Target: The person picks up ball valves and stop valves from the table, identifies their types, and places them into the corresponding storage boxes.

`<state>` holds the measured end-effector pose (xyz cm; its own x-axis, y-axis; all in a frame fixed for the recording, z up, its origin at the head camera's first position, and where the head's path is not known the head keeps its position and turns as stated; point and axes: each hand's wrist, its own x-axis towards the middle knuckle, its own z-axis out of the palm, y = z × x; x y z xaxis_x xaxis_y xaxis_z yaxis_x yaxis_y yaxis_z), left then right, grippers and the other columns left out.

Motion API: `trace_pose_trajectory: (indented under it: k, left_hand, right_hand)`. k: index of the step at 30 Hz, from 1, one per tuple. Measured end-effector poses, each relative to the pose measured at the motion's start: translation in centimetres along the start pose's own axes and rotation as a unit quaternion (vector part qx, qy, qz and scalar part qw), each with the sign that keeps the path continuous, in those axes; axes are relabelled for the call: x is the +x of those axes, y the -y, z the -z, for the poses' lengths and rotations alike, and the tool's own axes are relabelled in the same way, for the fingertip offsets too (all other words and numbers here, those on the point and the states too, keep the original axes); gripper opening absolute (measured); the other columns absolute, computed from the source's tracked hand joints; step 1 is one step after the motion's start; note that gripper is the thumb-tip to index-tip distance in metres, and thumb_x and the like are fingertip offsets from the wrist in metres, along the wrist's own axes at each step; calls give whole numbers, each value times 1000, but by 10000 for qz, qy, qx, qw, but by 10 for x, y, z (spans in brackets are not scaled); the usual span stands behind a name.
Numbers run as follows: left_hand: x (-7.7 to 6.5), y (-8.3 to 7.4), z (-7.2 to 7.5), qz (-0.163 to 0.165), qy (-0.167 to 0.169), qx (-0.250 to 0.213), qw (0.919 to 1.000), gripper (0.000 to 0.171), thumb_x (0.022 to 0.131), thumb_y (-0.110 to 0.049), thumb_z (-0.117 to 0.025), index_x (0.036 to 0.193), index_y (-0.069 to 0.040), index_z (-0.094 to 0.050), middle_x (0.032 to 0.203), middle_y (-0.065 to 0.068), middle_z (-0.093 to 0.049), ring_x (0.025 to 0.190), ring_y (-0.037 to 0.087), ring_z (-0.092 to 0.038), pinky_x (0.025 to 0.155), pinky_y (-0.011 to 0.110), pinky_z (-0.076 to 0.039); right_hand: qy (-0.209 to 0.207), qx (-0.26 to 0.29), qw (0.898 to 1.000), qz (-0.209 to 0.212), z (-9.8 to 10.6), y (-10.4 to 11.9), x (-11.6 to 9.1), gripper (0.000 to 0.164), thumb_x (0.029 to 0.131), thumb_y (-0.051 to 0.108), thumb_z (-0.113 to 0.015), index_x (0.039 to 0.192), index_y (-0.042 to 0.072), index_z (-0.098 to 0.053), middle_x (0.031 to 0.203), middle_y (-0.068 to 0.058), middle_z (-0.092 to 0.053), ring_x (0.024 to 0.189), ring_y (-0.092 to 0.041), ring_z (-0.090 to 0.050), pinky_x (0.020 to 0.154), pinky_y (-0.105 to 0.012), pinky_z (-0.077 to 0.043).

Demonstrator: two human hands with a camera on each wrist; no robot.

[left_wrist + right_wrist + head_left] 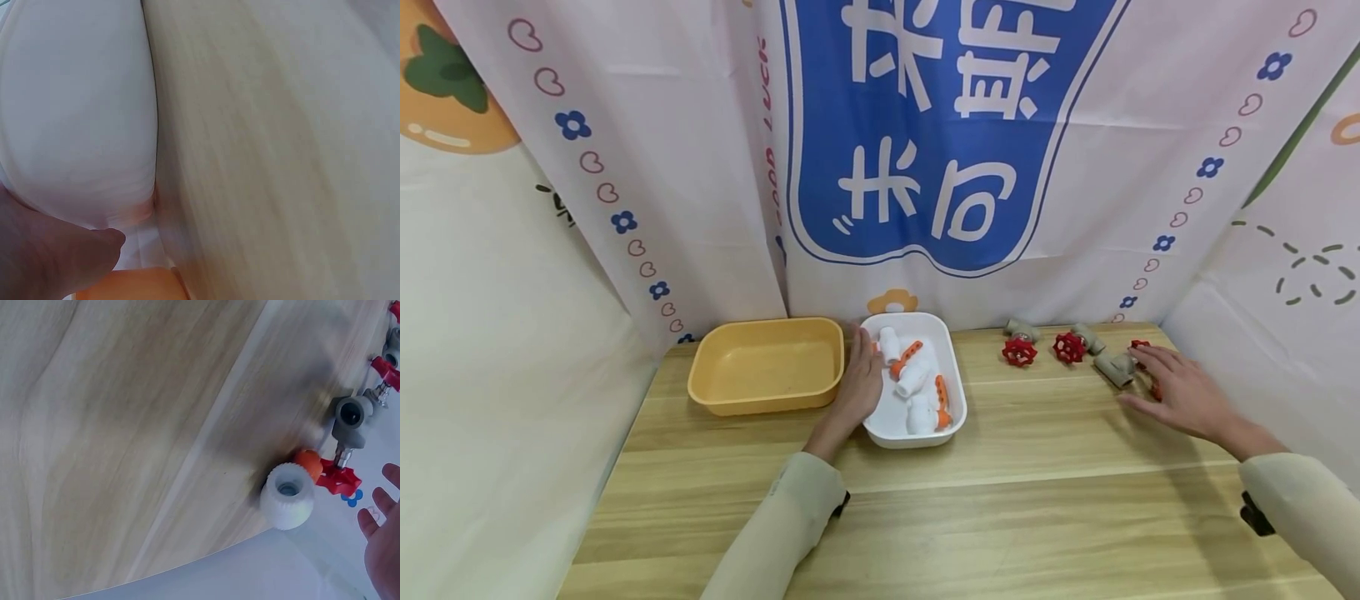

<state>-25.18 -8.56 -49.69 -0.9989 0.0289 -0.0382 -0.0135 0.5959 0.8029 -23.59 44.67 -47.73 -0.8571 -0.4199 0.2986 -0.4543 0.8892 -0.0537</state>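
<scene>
My left hand [859, 385] lies along the left side of a white tray [959, 408], its fingers stretched out at the rim. In the left wrist view, the thumb [81, 253] is against the tray's wall. Inside the tray lie several white plastic valves [913, 377] with orange handles. My right hand [1183, 398] hovers with fingers spread at the far right, partly covering a grey pipe valve [1114, 368] with a red handwheel. Beside that valve, the right wrist view has a white valve [286, 503] with an orange part; it is mostly hidden from the head view.
A yellow tray [767, 405] stands left of the white one. Two more grey valves with red handwheels [1019, 351] [1068, 347] lie along the back of the wooden table [1000, 533]. A printed curtain [715, 208] hangs behind, and white cloth closes both sides.
</scene>
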Motion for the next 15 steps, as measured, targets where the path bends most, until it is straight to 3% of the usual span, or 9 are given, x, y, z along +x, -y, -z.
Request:
trace_pose_trajectory:
  k: [15]
  left_hand:
    - [0, 0, 1, -30, 26, -26, 10000, 69, 115, -44, -22, 170, -10, 2, 179, 3, 13, 165, 24, 2, 133, 48, -10]
  right_hand:
    - [82, -7, 9993, -361, 1, -20, -21, 83, 83, 44, -86, 141, -7, -57, 142, -32, -55, 125, -57, -50, 93, -76, -42]
